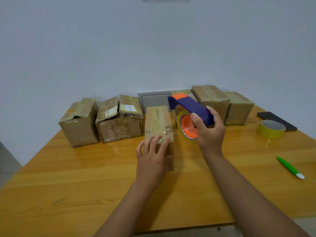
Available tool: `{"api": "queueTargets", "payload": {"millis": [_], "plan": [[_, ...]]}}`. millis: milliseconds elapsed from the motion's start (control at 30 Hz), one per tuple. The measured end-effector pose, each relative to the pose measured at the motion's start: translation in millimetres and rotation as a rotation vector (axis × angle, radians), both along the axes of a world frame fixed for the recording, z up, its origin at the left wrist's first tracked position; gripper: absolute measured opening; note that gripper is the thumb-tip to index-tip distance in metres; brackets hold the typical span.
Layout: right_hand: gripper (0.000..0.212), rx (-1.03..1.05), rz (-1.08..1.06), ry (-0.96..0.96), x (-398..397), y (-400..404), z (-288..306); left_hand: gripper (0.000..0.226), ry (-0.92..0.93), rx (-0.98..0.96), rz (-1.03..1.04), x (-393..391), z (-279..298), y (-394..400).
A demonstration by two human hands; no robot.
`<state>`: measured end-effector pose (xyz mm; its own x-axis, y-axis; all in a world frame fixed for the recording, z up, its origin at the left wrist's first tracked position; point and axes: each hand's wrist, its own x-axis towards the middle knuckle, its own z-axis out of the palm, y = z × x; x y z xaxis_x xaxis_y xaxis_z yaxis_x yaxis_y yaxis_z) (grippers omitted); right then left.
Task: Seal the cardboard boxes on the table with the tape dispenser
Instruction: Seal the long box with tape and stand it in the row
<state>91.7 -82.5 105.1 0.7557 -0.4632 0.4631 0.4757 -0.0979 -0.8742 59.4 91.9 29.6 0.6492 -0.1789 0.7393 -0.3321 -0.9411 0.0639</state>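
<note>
A: What is being gripped?

B: The purple tape dispenser is being held by the right hand, fingers curled round its handle, the orange-cored roll hanging just left of the palm.

A: And the other hand?

B: The narrow box, just left of the dispenser, is being pressed at its near end by the left hand, fingers flat.

A: Farther out?

B: Two open-flapped boxes are being shown well left; taped boxes behind the grip; a yellow tape roll, phone and green pen to its right on the table.
</note>
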Motion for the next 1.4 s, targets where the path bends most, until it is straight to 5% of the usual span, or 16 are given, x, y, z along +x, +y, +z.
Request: {"api": "queueTargets", "payload": {"millis": [300, 900, 1200, 1300, 1400], "plan": [[0.058, 0.076, -0.085, 0.145, -6, -30, -67, 0.059, 0.08, -0.004, 0.064, 25, -1, -4], [0.059, 0.166, -0.072, 0.167, 6, -33, -83, 0.101, 0.426, 0.172, 0.154, 152, 18, -31], [0.062, 0.16, -0.072, 0.211, 7, -32, -85, 0.099, 0.535, 0.098, 0.094, 154, 30, -31], [0.06, 0.153, -0.069, 0.213, 7, -31, -85, 0.093, 0.407, -0.028, 0.0, 142, 43, -19], [0.06, 0.131, -0.059, 0.213, 7, -31, -86, 0.081, 0.255, -0.135, 0.128, 140, 56, 10]]}}
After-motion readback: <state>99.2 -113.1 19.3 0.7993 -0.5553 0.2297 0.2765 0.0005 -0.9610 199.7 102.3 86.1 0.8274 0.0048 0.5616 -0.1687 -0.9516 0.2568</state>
